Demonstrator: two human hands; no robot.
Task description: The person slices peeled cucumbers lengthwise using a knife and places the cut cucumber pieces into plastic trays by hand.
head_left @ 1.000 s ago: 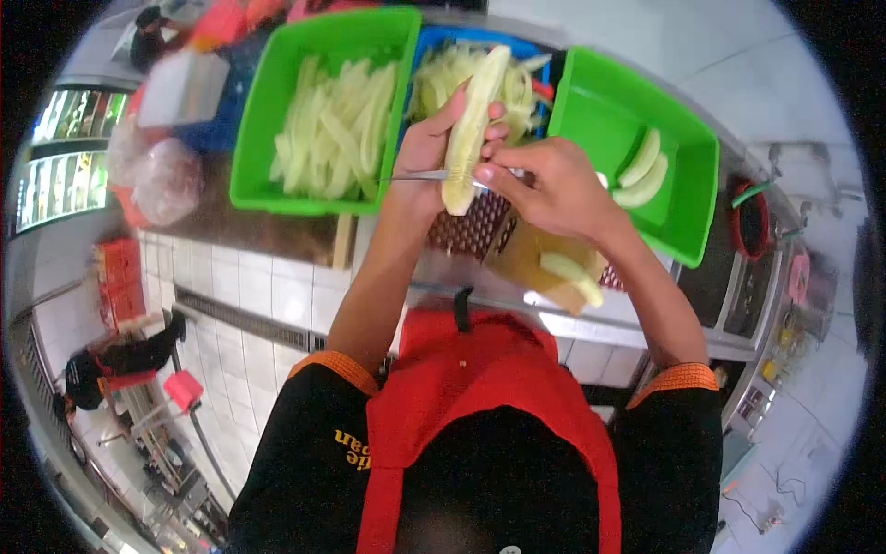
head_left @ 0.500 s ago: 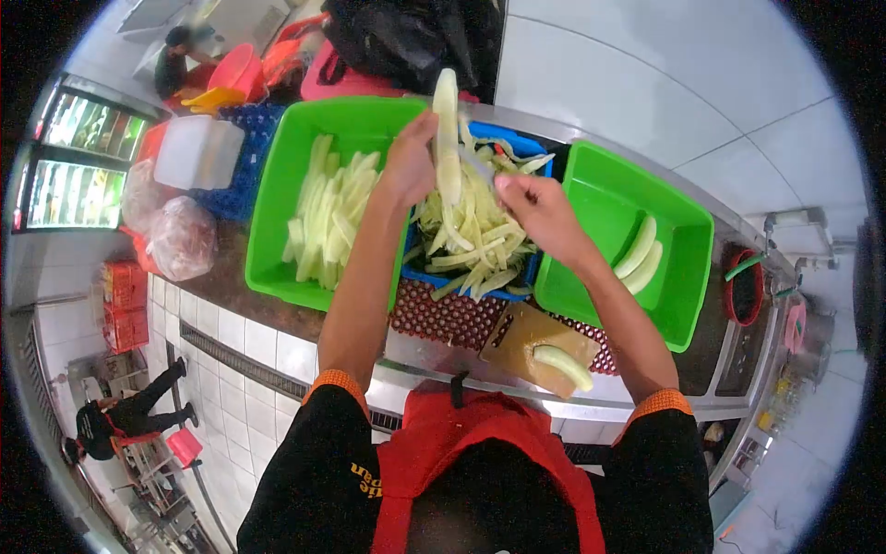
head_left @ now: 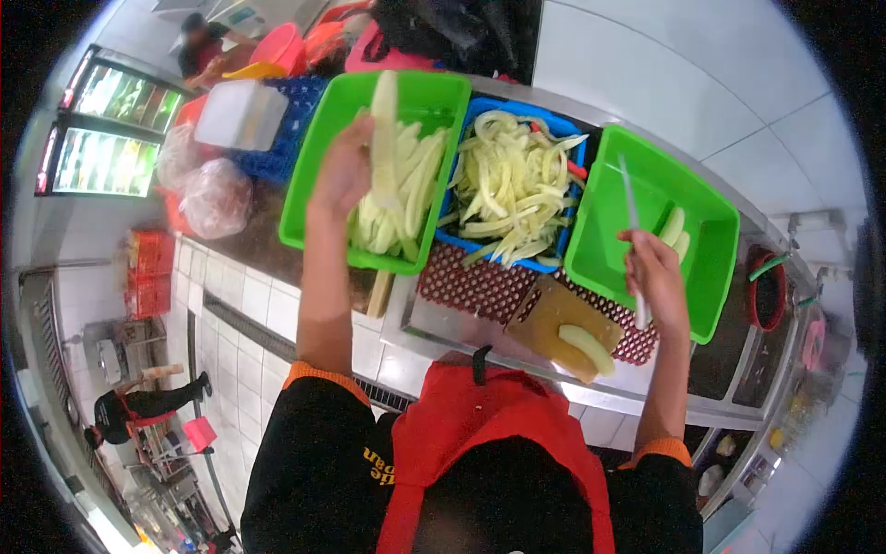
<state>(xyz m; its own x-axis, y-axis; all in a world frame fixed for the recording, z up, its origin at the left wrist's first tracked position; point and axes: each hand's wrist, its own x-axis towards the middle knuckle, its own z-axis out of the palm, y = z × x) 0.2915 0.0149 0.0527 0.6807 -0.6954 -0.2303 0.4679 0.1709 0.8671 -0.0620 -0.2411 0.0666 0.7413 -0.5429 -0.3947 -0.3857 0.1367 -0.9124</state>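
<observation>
My left hand (head_left: 343,168) is closed on a long pale peeled cucumber piece (head_left: 384,138), held over the left green tub (head_left: 297,208), where several pale strips (head_left: 420,175) lie. In my right hand (head_left: 657,277) is a knife (head_left: 628,189), its blade pointing away from me over the right green tub (head_left: 604,152). Behind that hand, pale peeled pieces (head_left: 674,226) rest in the right tub, partly hidden. Between the tubs, a blue crate (head_left: 480,106) holds a heap of pale scraps (head_left: 517,185). A peeled piece (head_left: 587,348) lies on the cutting board (head_left: 540,319).
A perforated brown mat (head_left: 461,286) lies under the board. Clear bags (head_left: 217,198) and a white container (head_left: 242,115) stand at the left. One person (head_left: 198,46) is at the upper left, another (head_left: 120,413) at the lower left. A red bucket (head_left: 766,300) is at the right.
My hands have moved apart. The left carried the long piece leftward over the left tub; the right moved the knife rightward to the right tub. The view has shifted too.
</observation>
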